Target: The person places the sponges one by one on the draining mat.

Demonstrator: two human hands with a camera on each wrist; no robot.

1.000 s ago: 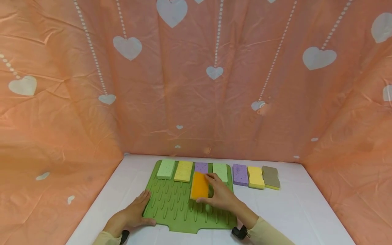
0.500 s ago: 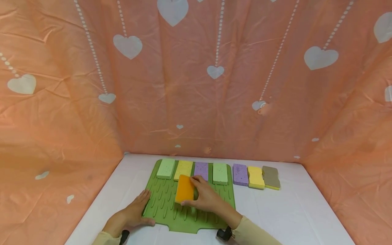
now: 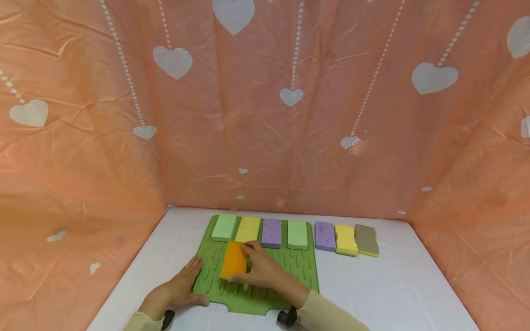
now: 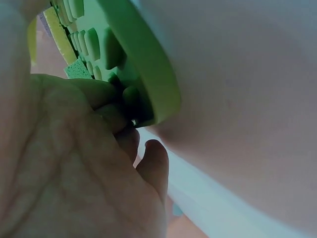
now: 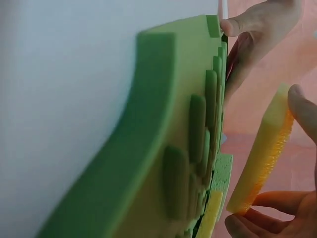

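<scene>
An orange-topped sponge [image 3: 234,260] is pinched by its two ends between the thumb and fingers of my right hand [image 3: 262,269]. The right wrist view shows this sponge [image 5: 262,148] held up off the green ridged mat [image 3: 265,294], its lower layer pale yellow. At the mat's left edge lies my left hand [image 3: 180,285], fingers extended along the side and thumb at the near left corner. Along the mat's far edge sit a light green sponge [image 3: 224,227], a yellow sponge [image 3: 248,229], a purple sponge [image 3: 271,233] and a second light green sponge [image 3: 297,234].
Right of the mat, a purple sponge [image 3: 325,236], a yellow notched sponge [image 3: 345,239] and a grey-topped sponge [image 3: 366,239] lie in a row on the white table [image 3: 393,285]. An orange curtain [image 3: 256,138] with hearts encloses the back and sides.
My right hand has carried the orange-topped sponge leftward over the mat, from in front of the purple sponge to in front of the yellow one. My left hand has stayed in place.
</scene>
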